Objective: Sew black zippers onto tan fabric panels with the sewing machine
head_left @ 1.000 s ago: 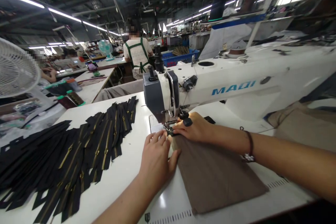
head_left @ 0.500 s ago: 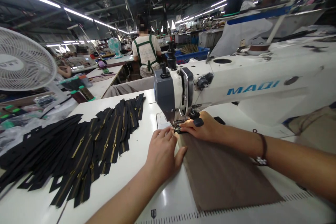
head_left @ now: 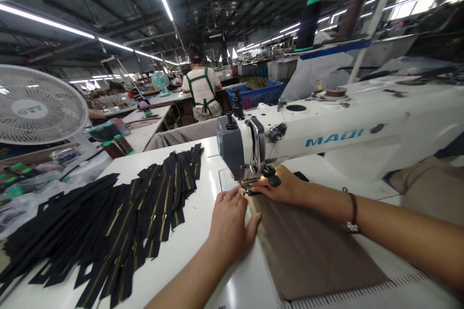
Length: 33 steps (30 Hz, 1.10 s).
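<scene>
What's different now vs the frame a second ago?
The brown fabric has fed slightly away from the wearer: ruler marks it covered now show along its near edge. The view shifted too, so the sewing machine sits further right and lower in frame. Nothing visibly grabbed or released. Unchanged: left hand and right hand by the needle area, zipper pile alongside.
</scene>
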Tool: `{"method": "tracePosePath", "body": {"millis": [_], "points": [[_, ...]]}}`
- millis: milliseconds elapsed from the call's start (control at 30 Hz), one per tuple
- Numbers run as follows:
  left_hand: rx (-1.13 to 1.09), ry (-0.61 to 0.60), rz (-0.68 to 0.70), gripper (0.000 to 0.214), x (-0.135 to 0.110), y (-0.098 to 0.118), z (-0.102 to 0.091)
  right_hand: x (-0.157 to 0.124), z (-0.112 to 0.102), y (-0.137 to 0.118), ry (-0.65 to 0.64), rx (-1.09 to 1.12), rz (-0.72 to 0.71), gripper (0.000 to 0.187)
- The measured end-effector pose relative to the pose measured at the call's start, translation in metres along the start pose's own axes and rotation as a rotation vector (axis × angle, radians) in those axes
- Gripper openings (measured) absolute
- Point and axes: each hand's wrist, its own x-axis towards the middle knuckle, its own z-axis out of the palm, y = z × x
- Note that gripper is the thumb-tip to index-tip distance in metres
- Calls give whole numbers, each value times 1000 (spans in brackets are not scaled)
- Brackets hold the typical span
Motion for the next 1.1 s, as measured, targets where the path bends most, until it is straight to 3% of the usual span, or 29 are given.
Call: {"method": "tracePosePath", "body": {"millis": [333,633,900,1100], "points": [[-6,-2,-17,18,1,-1,0,-1,7,3,15,-20,-9,34],[-27,49,19,18,-3,0,2,-4,-1,-3,1,42,11,27],[-23,39,7,22,-3,-2,4,-3,-5,-7,-110,115,174,28],[-18,18,0,29,-9,1,2,-11,-35,13,-256,218,394,20]]}}
